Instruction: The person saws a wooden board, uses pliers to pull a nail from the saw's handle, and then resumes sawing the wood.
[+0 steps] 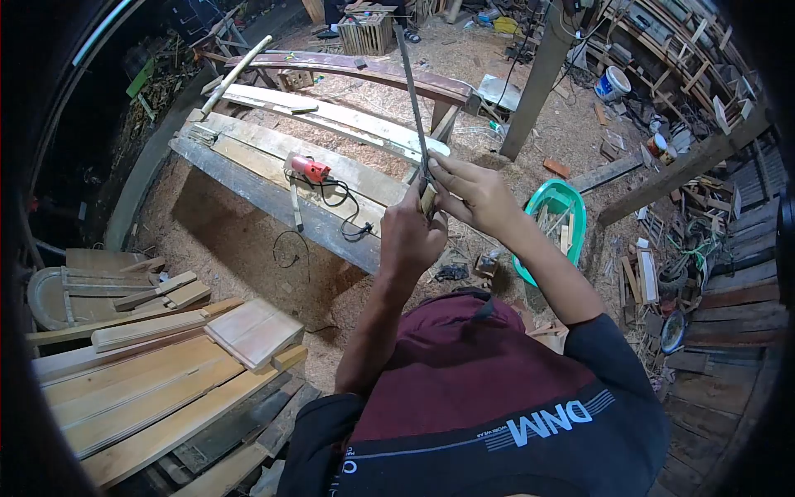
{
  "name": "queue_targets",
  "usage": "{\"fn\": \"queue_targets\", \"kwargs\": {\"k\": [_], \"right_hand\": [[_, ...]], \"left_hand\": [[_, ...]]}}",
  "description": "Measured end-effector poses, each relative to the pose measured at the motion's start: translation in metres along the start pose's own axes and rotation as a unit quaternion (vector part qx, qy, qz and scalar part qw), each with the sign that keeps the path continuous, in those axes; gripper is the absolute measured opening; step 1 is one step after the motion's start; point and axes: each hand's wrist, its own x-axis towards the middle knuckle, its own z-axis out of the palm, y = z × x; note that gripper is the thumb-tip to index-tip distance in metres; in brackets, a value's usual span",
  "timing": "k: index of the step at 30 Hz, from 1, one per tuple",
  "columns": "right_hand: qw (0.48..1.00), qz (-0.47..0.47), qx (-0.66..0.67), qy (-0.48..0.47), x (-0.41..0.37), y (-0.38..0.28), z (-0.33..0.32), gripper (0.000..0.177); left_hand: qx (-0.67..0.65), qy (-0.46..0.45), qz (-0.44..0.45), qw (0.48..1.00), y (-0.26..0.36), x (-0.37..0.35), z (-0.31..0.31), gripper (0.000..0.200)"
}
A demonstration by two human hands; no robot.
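Observation:
A long, narrow dark blade (414, 95) points up and away from me, seen almost edge-on; it looks like a handsaw, but its teeth do not show. At its lower end is a pale wooden handle (428, 199). My left hand (407, 240) is closed around this handle, its fingers partly hidden. The fingers of my right hand (476, 195) pinch the base of the blade just above the handle. Beyond my hands, a red power tool (310, 169) with a black cord lies on a plank bench (265, 199).
Wood shavings cover the floor. At front left lies a stack of boards (141, 389). A green tub (577, 207) with wood scraps stands to the right, near a post (538, 83). Behind the bench is a long curved beam (356, 68). Scrap-laden shelves (675, 41) line the far right.

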Motion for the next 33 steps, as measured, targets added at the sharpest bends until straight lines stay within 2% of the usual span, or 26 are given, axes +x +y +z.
{"fn": "queue_targets", "kwargs": {"k": [3, 6, 9, 12, 18, 24, 27, 33], "right_hand": [[0.999, -0.041, -0.005, 0.021, 0.002, 0.003, 0.003, 0.048], [0.999, -0.041, -0.013, 0.017, 0.002, 0.002, 0.003, 0.048], [1.000, -0.008, -0.006, -0.022, 0.001, 0.002, 0.003, 0.049], [1.000, -0.008, -0.008, -0.029, -0.002, 0.004, 0.004, 0.049], [0.999, -0.011, -0.017, -0.034, -0.005, 0.004, 0.006, 0.050], [1.000, -0.020, -0.015, -0.013, -0.006, 0.005, 0.008, 0.049], [1.000, 0.005, -0.014, -0.012, -0.007, 0.002, 0.008, 0.045], [1.000, 0.014, -0.001, 0.011, -0.007, -0.004, 0.004, 0.039]], "left_hand": [[0.017, -0.006, 0.001, 1.000, 0.000, 0.000, -0.002, 0.027], [0.029, -0.008, -0.004, 1.000, -0.002, -0.001, -0.001, 0.028], [0.017, 0.001, -0.002, 1.000, -0.005, -0.002, 0.001, 0.045], [0.025, -0.002, 0.033, 0.999, -0.005, -0.002, 0.000, 0.041], [0.021, -0.016, -0.005, 1.000, -0.007, -0.005, 0.001, 0.035], [0.014, -0.001, 0.016, 1.000, -0.011, -0.006, 0.004, 0.036], [0.018, -0.005, -0.004, 1.000, -0.007, -0.009, 0.004, 0.038], [0.007, 0.017, 0.021, 1.000, -0.011, -0.011, 0.011, 0.045]]}}
